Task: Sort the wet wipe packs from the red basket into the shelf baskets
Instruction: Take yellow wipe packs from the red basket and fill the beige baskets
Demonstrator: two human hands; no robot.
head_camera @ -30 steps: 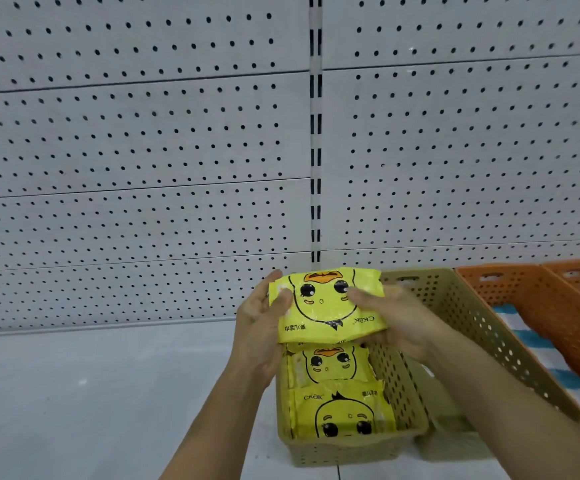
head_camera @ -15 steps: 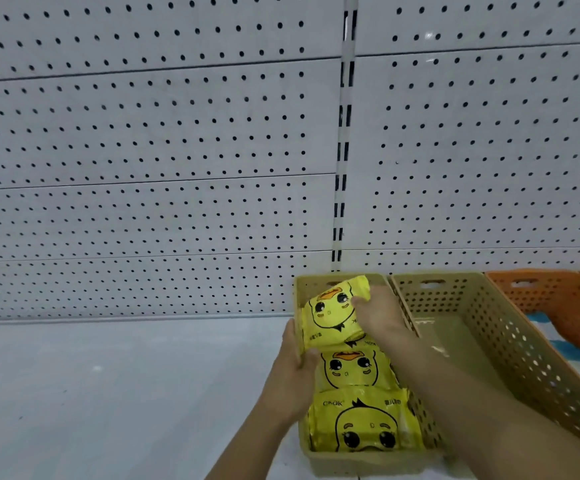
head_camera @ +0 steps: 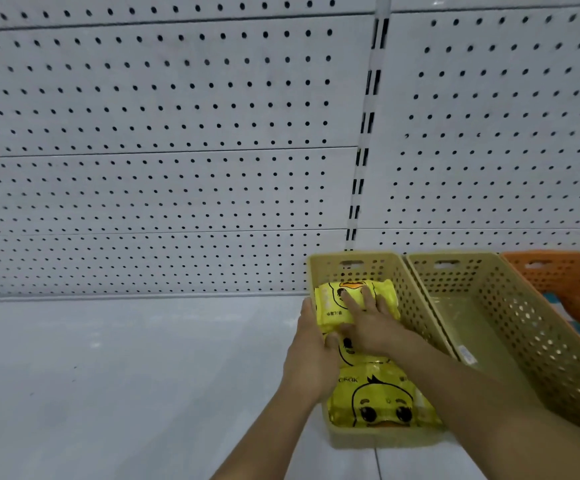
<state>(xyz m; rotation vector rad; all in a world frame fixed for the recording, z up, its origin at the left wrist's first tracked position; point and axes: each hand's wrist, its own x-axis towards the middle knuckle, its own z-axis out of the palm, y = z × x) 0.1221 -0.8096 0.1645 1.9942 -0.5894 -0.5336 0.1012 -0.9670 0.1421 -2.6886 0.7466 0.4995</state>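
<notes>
Pegboard wall point(head_camera: 164, 133): white panels with rows of dark holes, filling the far side of the view.
Shelf board point(head_camera: 108, 375): pale grey and flat, running from the foot of the wall towards the near edge.
Slotted upright point(head_camera: 368, 116): a white strip with paired black slots, splitting the wall right of centre.
Right beige basket point(head_camera: 523, 334): perforated, lying lengthwise far to near, its left wall touching the next basket.
Left beige basket point(head_camera: 378, 271): same kind, on the shelf board with its far end near the wall; three yellow packs lie in it in a row.
Orange basket point(head_camera: 565, 278): at the far right, just beside the right beige basket, partly cut off by the frame.
Striped item point(head_camera: 555, 303): a blue and white sliver inside the orange basket; I cannot tell what it is.
Right hand point(head_camera: 368, 323): lies palm down on the far pack, fingers point(head_camera: 352, 303) straight and slightly spread across its top.
Left hand point(head_camera: 311, 358): at the basket's left wall, thumb hooked over the far pack's near left corner; its other fingers are hidden, so their state cannot be told.
Near pack point(head_camera: 382, 400): yellow with a cartoon duck face, flat at the basket's near end.
Far pack point(head_camera: 333, 299): yellow wet wipe pack at the far end of the left beige basket, under both hands, its near edge over the middle pack.
Middle pack point(head_camera: 349, 348): mostly covered by the hands, between the other two.
Sticker point(head_camera: 466, 355): small white label on the right beige basket's floor.
</notes>
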